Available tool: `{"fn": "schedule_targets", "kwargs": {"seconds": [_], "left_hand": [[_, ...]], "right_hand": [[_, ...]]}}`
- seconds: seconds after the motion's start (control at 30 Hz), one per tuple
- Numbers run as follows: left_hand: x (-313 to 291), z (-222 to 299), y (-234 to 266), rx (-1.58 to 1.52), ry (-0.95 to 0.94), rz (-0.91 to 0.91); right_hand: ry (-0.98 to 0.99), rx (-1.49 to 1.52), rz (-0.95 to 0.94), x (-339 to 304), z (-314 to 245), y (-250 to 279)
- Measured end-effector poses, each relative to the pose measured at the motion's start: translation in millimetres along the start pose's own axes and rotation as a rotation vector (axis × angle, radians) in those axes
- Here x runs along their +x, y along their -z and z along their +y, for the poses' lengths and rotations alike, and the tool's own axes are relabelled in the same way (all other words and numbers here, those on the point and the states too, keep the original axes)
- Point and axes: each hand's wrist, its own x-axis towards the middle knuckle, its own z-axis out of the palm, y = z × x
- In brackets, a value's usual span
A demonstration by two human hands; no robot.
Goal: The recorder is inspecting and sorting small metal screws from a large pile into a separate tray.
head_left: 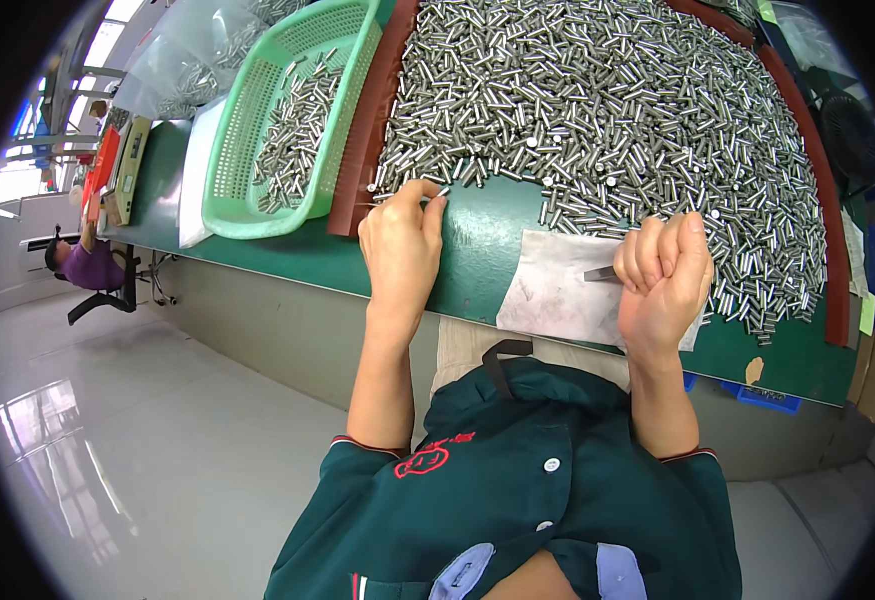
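My left hand (398, 240) is at the near left edge of a wide heap of small shiny metal pins (597, 100). Its thumb and forefinger are pinched on one metal pin (443, 192), whose end shows at the fingertips. Closed in a fist, my right hand (665, 268) hovers over the near right part of the heap. A flat dark metal strip (600, 273) sticks out of that fist to the left; the rest of it is hidden in the fingers. Beneath it lies a smudged white cloth (555, 285) on the green tabletop (482, 235).
Red-brown rails (362, 140) border the heap. Left of it stands a green plastic basket (227, 170) with more pins, near clear bags (182, 65). A black fan (852, 135) is at the right. A seated person (92, 265) works at the far left. Blue bins (762, 397) show below the table.
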Motion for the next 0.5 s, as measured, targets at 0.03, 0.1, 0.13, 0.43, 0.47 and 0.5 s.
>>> {"fn": "schedule_targets", "kwargs": {"seconds": [0.03, 0.1, 0.13, 0.43, 0.47, 0.5], "left_hand": [[0.5, -0.2, -0.4, 0.001, -0.028, -0.014], [-0.5, 1.9, -0.2, -0.196, 0.036, -0.022], [-0.7, 2.7, -0.4, -0.392, 0.102, -0.032], [-4.4, 0.3, -2.5, -1.635, 0.527, -0.534], [-4.4, 0.5, -2.5, -1.638, 0.542, -0.543], [-4.6, -0.1, -3.0, -1.638, 0.540, -0.542]], "right_hand": [[-0.002, 0.004, 0.000, -0.2, -0.2, 0.0], [0.002, 0.000, 0.000, -0.6, 0.2, 0.5], [0.005, -0.002, -0.001, -0.4, 0.5, 1.0], [0.001, 0.011, -0.006, -0.3, 0.3, 2.7], [0.002, 0.011, -0.007, -0.4, 0.4, 2.7], [0.000, 0.008, -0.008, -0.5, 0.5, 2.3]]}}
